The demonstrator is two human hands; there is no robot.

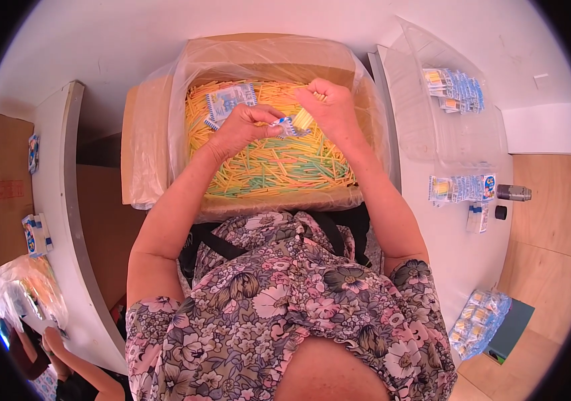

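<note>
A cardboard carton (130, 137) lined with clear plastic film stands before me, heaped with thin sticks (265, 167) in yellow, orange, pink and green. Above the heap, my left hand (245, 128) pinches a small blue-and-white plastic packet (287, 125) by its side. Close against it, my right hand (333, 110) is closed round a bundle of pale yellow sticks (303, 120). Their lower ends meet the packet; whether they are inside its mouth I cannot tell. Flat blue-and-white packets (229, 100) lie on the sticks beyond my left hand.
On the right-hand table, a clear plastic tub (419, 130) holds several filled packets (456, 90). Nearer lie more packets (459, 188), a dark cylinder (514, 193) and a bulging bag (478, 322). Across the left table (75, 220), a co-worker's hand (51, 339) is beside a plastic bag (38, 277).
</note>
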